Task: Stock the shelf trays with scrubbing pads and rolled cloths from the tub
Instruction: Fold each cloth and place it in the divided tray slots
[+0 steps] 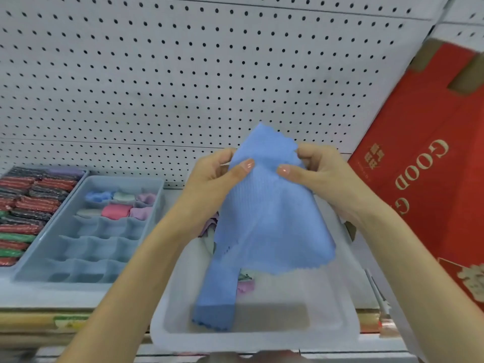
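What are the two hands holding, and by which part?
The left hand and the right hand both pinch the blue cloth at its upper part, one on each side; the rest hangs down into the tub.

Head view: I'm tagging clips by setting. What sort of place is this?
Probably a shop aisle: a white pegboard back panel, a shelf carrying scrubbing pads beside a divided tray of rolled cloths, and a red printed carton. The left hand and right hand pinch a blue cloth.
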Demonstrator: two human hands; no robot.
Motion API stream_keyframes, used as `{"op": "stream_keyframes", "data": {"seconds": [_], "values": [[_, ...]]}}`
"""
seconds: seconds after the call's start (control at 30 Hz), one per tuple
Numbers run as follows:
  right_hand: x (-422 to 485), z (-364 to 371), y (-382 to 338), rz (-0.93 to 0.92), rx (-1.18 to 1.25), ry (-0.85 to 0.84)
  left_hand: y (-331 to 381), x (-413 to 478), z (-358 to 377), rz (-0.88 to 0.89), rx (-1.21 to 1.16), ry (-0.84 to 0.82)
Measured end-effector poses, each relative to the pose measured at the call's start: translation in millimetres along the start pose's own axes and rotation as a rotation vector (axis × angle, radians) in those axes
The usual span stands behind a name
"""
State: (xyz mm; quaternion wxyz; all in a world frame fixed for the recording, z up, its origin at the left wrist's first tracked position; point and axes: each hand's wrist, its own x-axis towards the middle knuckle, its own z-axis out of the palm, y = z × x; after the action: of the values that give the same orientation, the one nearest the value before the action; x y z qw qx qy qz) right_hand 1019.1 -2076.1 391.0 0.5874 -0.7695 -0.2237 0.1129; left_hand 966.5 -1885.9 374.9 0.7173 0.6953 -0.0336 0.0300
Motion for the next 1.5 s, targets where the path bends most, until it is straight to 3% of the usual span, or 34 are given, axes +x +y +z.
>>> {"op": "stream_keyframes", "data": {"seconds": [0.2, 0.37, 0.47, 0.53, 0.57, 0.63, 0.77, 1.0, 1.3, 1.5], "values": [[-11, -2, 22, 0.077, 0.058, -0.050, -9, -6, -4, 0.007, -0.071, 0.161], [-10, 9, 12, 0.088, 0.179, -0.069, -28, -8, 1, -0.041, -0.060, 0.173], [-8, 13, 7, 0.127, 0.196, -0.064, -40, -13, 9, -0.035, 0.081, 0.423], [-6, 17, 5, 0.132, 0.174, -0.044, -40, -26, 12, 0.143, 0.191, 0.651], [-5, 19, 4, 0.129, 0.160, -0.034, -38, -33, 14, 0.238, 0.190, 0.676], [-4, 21, 3, 0.128, 0.132, -0.039, -31, -48, 25, 0.319, 0.190, 0.551], [-3, 25, 0, 0.131, 0.150, -0.120, -29, -56, 39, 0.304, 0.253, 0.304], [-9, 29, -4, 0.116, 0.176, -0.111, -38, -52, 29, 0.222, 0.229, 0.344], [-19, 36, -3, 0.043, 0.091, -0.154, -38, -45, 25, -0.006, 0.115, 0.003], [-20, 28, 11, 0.004, -0.017, -0.139, -43, -48, 16, -0.168, 0.043, -0.040]]}}
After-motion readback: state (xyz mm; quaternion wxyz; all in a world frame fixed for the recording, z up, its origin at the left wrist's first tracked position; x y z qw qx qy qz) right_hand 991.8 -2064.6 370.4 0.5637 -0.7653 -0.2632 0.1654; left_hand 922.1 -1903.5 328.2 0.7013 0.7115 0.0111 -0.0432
